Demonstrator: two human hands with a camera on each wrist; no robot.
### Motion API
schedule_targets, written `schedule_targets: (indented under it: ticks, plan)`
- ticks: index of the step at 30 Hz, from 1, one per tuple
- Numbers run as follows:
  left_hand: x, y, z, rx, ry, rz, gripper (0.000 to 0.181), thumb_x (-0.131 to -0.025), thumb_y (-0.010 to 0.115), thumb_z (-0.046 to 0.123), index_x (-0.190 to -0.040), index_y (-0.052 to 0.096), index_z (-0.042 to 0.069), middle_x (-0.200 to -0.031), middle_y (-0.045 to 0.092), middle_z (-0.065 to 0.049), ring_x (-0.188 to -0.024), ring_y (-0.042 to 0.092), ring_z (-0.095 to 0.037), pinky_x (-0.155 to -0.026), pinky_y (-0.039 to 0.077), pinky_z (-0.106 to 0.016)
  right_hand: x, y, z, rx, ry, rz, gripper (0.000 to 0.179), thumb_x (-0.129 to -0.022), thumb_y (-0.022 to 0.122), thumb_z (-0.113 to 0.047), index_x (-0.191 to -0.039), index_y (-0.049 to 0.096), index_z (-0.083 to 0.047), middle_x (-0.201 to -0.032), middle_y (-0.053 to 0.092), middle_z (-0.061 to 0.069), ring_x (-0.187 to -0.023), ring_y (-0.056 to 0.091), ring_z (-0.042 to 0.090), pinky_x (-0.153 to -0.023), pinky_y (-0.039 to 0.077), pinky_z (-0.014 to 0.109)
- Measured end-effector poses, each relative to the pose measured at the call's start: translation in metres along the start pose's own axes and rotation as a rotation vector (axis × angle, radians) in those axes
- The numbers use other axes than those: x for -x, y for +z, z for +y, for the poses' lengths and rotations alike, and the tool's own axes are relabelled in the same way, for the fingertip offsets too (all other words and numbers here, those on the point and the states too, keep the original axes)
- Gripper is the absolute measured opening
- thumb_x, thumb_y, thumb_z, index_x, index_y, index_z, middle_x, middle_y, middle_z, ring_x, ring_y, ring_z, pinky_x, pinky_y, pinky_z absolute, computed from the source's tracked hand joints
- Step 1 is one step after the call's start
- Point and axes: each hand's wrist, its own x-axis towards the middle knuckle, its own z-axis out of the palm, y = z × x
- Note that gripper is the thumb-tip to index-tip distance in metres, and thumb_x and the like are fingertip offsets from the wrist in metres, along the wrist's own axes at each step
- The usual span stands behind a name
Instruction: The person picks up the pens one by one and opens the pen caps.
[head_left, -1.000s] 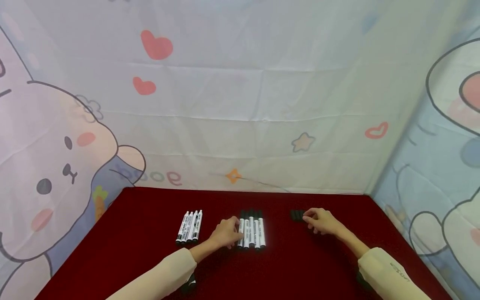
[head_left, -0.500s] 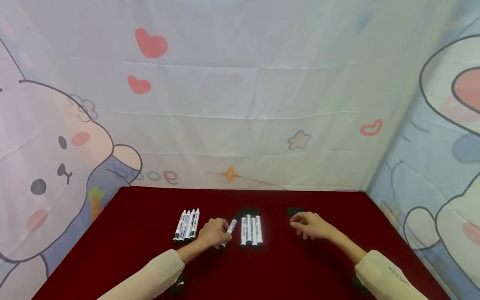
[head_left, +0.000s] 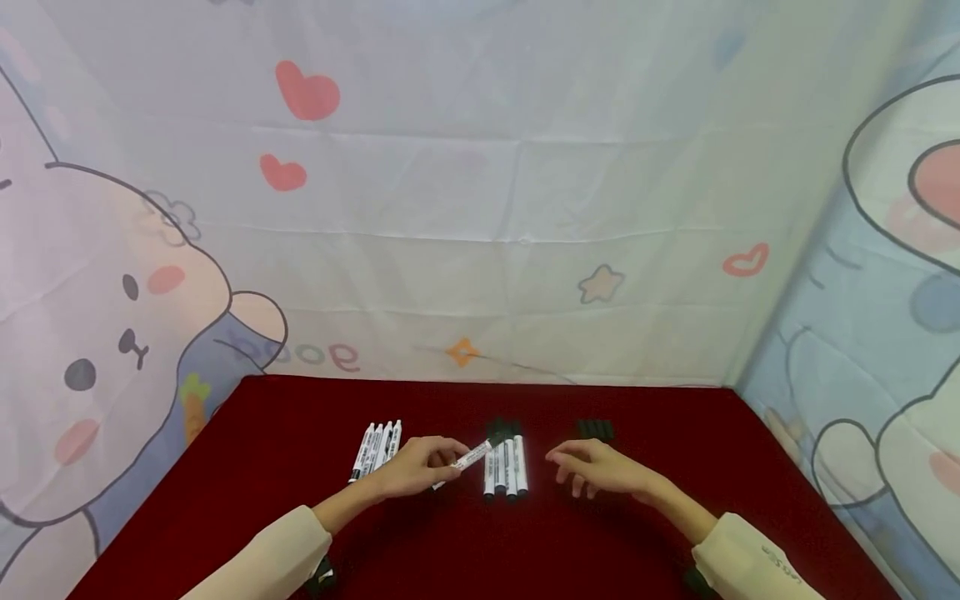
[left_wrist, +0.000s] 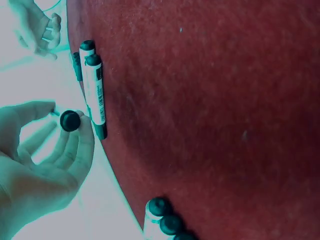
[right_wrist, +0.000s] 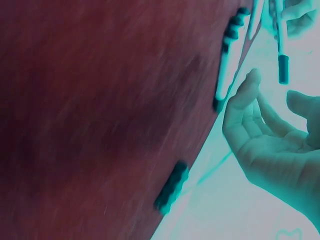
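My left hand pinches a white marker between thumb and fingers. The marker slants up to the right, its black cap pointing toward my right hand. Its round black bottom end faces the camera in the left wrist view. My right hand hovers to the right with thumb and fingertips apart, nothing between them. Between the hands lies a row of capped markers. Left of it are several markers with bare white tips, partly covered by the left hand.
Several loose black caps lie side by side beyond the right hand. A dark red cloth covers the table. Behind it hangs a pale printed curtain.
My left hand has taken a marker from the left end of the middle row, drawn it left and tilted it. My right hand has moved left from the loose caps toward that marker.
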Motion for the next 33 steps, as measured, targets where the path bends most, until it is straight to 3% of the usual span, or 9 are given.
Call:
schedule_targets:
  ticks: [3, 6, 9, 13, 18, 22, 26, 33]
  plan:
    - [0.0, 0.0, 0.005, -0.02, 0.095, -0.057, 0.027, -0.097, 0.067, 0.006, -0.123, 0.07, 0.001, -0.095, 0.068, -0.012, -0.077, 0.063, -0.007, -0.068, 0.052, -0.021, -0.006, 0.01, -0.008, -0.106, 0.008, -0.052, 0.051, -0.111, 0.042, -0.035, -0.141, 0.053, 0.005, -0.115, 0.069, 0.022, -0.081, 0.067, 0.017, -0.068, 0.056, 0.027]
    - [-0.001, 0.001, 0.009, -0.063, 0.152, -0.092, 0.027, -0.098, 0.066, 0.008, -0.124, 0.071, 0.004, -0.1, 0.068, -0.01, -0.084, 0.063, -0.007, -0.074, 0.053, -0.022, -0.013, 0.02, -0.015, -0.178, 0.011, -0.107, 0.053, -0.111, 0.041, -0.038, -0.136, 0.056, 0.006, -0.113, 0.071, 0.02, -0.081, 0.068, 0.017, -0.068, 0.055, 0.027]
    - [-0.002, 0.003, 0.011, -0.118, 0.177, -0.108, 0.027, -0.098, 0.066, 0.009, -0.124, 0.072, 0.006, -0.103, 0.068, -0.008, -0.085, 0.061, -0.008, -0.075, 0.052, -0.022, -0.017, 0.028, -0.021, -0.201, -0.001, -0.157, 0.05, -0.111, 0.043, -0.037, -0.124, 0.06, 0.009, -0.1, 0.071, 0.014, -0.078, 0.065, 0.015, -0.067, 0.053, 0.026]
    - [-0.005, 0.006, 0.012, -0.161, 0.209, -0.121, 0.026, -0.097, 0.067, 0.007, -0.122, 0.073, 0.007, -0.106, 0.071, -0.007, -0.094, 0.063, -0.009, -0.081, 0.054, -0.024, -0.019, 0.034, -0.027, -0.182, -0.015, -0.197, 0.041, -0.109, 0.048, -0.03, -0.113, 0.061, 0.009, -0.081, 0.059, 0.003, -0.068, 0.054, 0.012, -0.061, 0.046, 0.023]
    - [-0.008, 0.011, 0.016, -0.187, 0.239, -0.127, 0.026, -0.098, 0.067, 0.011, -0.123, 0.071, 0.004, -0.103, 0.073, -0.005, -0.089, 0.059, -0.004, -0.079, 0.053, -0.021, -0.018, 0.036, -0.029, -0.215, 0.001, -0.238, 0.038, -0.109, 0.05, -0.026, -0.119, 0.062, 0.009, -0.072, 0.042, -0.003, -0.06, 0.036, 0.01, -0.056, 0.032, 0.023]
    - [-0.01, 0.016, 0.022, -0.229, 0.252, -0.105, 0.025, -0.1, 0.066, 0.018, -0.123, 0.07, 0.009, -0.1, 0.07, 0.0, -0.083, 0.052, 0.0, -0.075, 0.048, -0.018, -0.016, 0.035, -0.03, -0.228, -0.01, -0.258, 0.043, -0.11, 0.046, -0.027, -0.123, 0.06, 0.011, -0.071, 0.038, -0.005, -0.059, 0.03, 0.008, -0.054, 0.028, 0.021]
    - [-0.009, 0.016, 0.024, -0.26, 0.264, -0.092, 0.025, -0.104, 0.059, 0.021, -0.125, 0.068, 0.011, -0.105, 0.069, 0.001, -0.088, 0.053, -0.001, -0.081, 0.049, -0.021, -0.017, 0.032, -0.026, -0.174, -0.076, -0.243, 0.044, -0.111, 0.043, -0.028, -0.124, 0.06, 0.011, -0.071, 0.038, -0.005, -0.057, 0.031, 0.006, -0.052, 0.028, 0.018]
    - [-0.004, 0.016, 0.029, -0.29, 0.244, -0.142, 0.03, -0.107, 0.053, 0.02, -0.133, 0.065, 0.009, -0.108, 0.07, -0.001, -0.085, 0.052, -0.001, -0.083, 0.049, -0.021, -0.017, 0.035, -0.015, 0.027, -0.299, -0.176, 0.037, -0.112, 0.041, -0.019, -0.111, 0.063, 0.011, -0.069, 0.044, -0.007, -0.051, 0.039, -0.004, -0.047, 0.033, 0.014]
